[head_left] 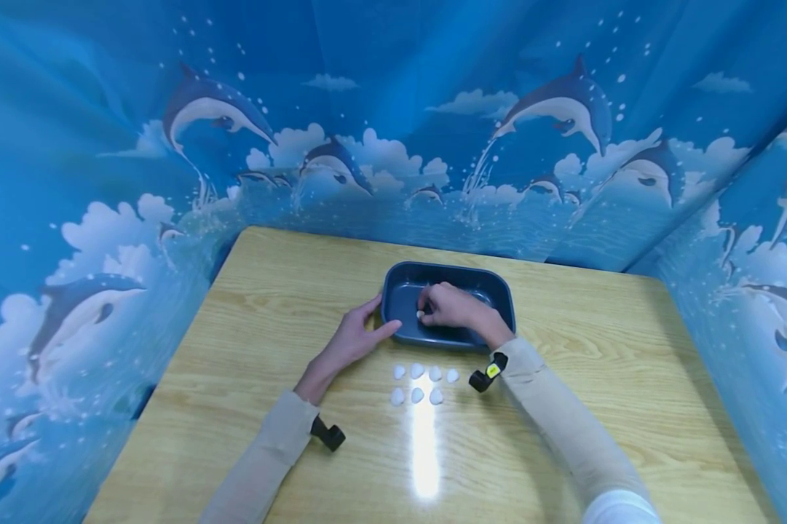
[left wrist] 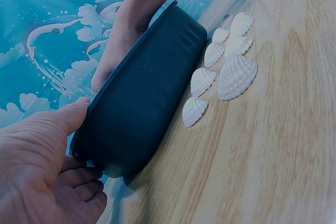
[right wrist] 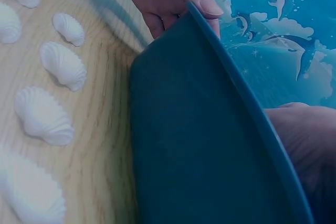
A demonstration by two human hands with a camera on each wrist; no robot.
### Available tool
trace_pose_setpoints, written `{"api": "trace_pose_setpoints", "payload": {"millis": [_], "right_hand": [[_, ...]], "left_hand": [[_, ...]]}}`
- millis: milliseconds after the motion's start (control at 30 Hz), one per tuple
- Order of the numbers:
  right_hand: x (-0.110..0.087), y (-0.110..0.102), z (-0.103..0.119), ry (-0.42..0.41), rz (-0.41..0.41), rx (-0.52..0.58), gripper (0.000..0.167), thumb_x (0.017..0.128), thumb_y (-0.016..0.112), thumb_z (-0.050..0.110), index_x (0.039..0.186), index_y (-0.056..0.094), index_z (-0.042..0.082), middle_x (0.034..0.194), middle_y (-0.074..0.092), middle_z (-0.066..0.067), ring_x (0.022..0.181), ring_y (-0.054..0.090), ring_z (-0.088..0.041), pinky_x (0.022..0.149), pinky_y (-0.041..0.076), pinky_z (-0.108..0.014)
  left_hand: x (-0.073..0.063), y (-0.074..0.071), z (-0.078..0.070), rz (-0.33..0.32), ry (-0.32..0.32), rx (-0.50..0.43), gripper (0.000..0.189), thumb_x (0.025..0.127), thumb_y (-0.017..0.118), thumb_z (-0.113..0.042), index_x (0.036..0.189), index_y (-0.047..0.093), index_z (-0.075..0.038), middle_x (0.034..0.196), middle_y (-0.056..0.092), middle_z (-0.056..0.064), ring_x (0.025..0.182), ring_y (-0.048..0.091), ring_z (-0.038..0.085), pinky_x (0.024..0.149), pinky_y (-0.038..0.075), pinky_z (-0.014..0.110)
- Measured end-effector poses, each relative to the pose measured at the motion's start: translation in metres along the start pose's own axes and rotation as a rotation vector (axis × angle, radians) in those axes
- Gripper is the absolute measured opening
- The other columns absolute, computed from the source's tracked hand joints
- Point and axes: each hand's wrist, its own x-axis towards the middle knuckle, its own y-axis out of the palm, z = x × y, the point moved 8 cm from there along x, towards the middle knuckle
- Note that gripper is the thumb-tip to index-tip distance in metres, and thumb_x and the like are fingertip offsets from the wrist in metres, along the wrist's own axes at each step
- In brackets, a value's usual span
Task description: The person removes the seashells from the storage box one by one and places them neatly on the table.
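Observation:
A dark blue rectangular basin [head_left: 404,295] stands on the table. At its left end my left hand [head_left: 354,337] grips it, the thumb [left wrist: 76,114] on the rim and the other fingers curled against the outer wall. My right hand [head_left: 455,306] reaches down inside the basin, thumb and fingers pinching a small white seashell [head_left: 421,314]; in both wrist views the wall hides those fingertips. In front of the basin lie several white ribbed seashells [left wrist: 237,77], set in two rows.
The table [head_left: 288,284] has a light wood-grain top, with a bright glare [head_left: 424,451] below the shells. A blue dolphin-print curtain [head_left: 393,182] hangs behind the table and along its sides. Both wrists wear black camera straps [head_left: 327,434].

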Motion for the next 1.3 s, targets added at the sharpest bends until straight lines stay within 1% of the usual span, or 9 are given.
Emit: {"api": "trace_pose_setpoints", "payload": {"millis": [133, 233, 333, 700, 833, 1000, 1100, 1167, 1300], "right_hand": [[-0.001, 0.001, 0.001, 0.017, -0.004, -0.024, 0.025, 0.100, 0.073, 0.022, 0.117, 0.074, 0.003, 0.076, 0.065, -0.001, 0.060, 0.055, -0.012, 0.054, 0.046, -0.025], [-0.002, 0.001, 0.003, 0.021, -0.023, -0.048, 0.025, 0.098, 0.075, 0.022, 0.115, 0.075, 0.003, 0.083, 0.068, -0.001, 0.062, 0.058, -0.011, 0.056, 0.048, -0.026], [-0.003, 0.001, 0.004, 0.019, -0.044, -0.063, 0.025, 0.096, 0.075, 0.023, 0.113, 0.076, 0.004, 0.086, 0.069, 0.000, 0.061, 0.058, -0.011, 0.057, 0.050, -0.026], [-0.006, 0.002, 0.003, -0.008, -0.077, -0.069, 0.022, 0.094, 0.075, 0.023, 0.107, 0.076, 0.005, 0.077, 0.067, 0.002, 0.054, 0.055, -0.010, 0.052, 0.049, -0.027], [-0.007, 0.002, 0.002, -0.022, -0.073, -0.083, 0.021, 0.094, 0.075, 0.024, 0.106, 0.076, 0.006, 0.078, 0.067, 0.003, 0.054, 0.055, -0.010, 0.052, 0.048, -0.026], [-0.012, -0.001, 0.003, -0.038, -0.084, -0.084, 0.020, 0.095, 0.075, 0.024, 0.105, 0.077, 0.007, 0.076, 0.066, 0.004, 0.054, 0.054, -0.010, 0.051, 0.046, -0.026], [-0.017, -0.004, 0.004, -0.055, -0.100, -0.078, 0.019, 0.095, 0.074, 0.023, 0.104, 0.077, 0.007, 0.072, 0.064, 0.005, 0.053, 0.052, -0.009, 0.050, 0.043, -0.025], [-0.021, -0.007, 0.005, -0.059, -0.108, -0.066, 0.018, 0.094, 0.074, 0.022, 0.103, 0.077, 0.007, 0.066, 0.060, 0.005, 0.051, 0.048, -0.009, 0.049, 0.038, -0.025], [-0.030, -0.014, 0.008, -0.044, -0.126, -0.048, 0.016, 0.094, 0.073, 0.022, 0.102, 0.077, 0.008, 0.056, 0.050, 0.006, 0.047, 0.041, -0.009, 0.048, 0.031, -0.025]], "left_hand": [[0.000, 0.000, 0.001, 0.002, -0.003, -0.001, 0.079, 0.099, 0.073, -0.038, 0.162, 0.034, -0.009, 0.168, 0.032, 0.010, 0.157, 0.025, 0.027, 0.128, 0.025, 0.047], [0.000, 0.001, 0.002, 0.001, -0.007, -0.002, 0.079, 0.099, 0.073, -0.039, 0.162, 0.034, -0.010, 0.169, 0.032, 0.009, 0.157, 0.025, 0.026, 0.128, 0.025, 0.046], [0.000, 0.001, 0.002, 0.003, -0.006, -0.003, 0.079, 0.099, 0.073, -0.039, 0.162, 0.034, -0.011, 0.169, 0.032, 0.009, 0.157, 0.025, 0.026, 0.128, 0.024, 0.046], [0.000, 0.002, -0.001, 0.003, 0.010, 0.005, 0.078, 0.100, 0.073, -0.038, 0.162, 0.035, -0.009, 0.168, 0.033, 0.009, 0.157, 0.026, 0.027, 0.128, 0.024, 0.047], [0.000, 0.001, -0.002, -0.003, 0.015, 0.013, 0.079, 0.099, 0.073, -0.038, 0.161, 0.035, -0.009, 0.168, 0.034, 0.010, 0.157, 0.026, 0.028, 0.128, 0.025, 0.047], [0.000, 0.001, -0.001, -0.003, 0.020, 0.015, 0.079, 0.099, 0.073, -0.038, 0.162, 0.035, -0.009, 0.168, 0.033, 0.010, 0.157, 0.026, 0.027, 0.128, 0.025, 0.045], [-0.001, 0.001, -0.001, -0.001, 0.024, 0.015, 0.078, 0.100, 0.073, -0.037, 0.162, 0.035, -0.009, 0.168, 0.033, 0.010, 0.157, 0.026, 0.027, 0.128, 0.025, 0.045], [-0.001, 0.001, -0.001, -0.001, 0.023, 0.017, 0.078, 0.100, 0.073, -0.037, 0.162, 0.035, -0.009, 0.168, 0.033, 0.010, 0.157, 0.026, 0.027, 0.128, 0.026, 0.045], [-0.001, 0.000, -0.001, -0.004, 0.018, 0.021, 0.079, 0.099, 0.073, -0.038, 0.162, 0.035, -0.009, 0.168, 0.033, 0.009, 0.157, 0.026, 0.027, 0.128, 0.025, 0.046]]}}
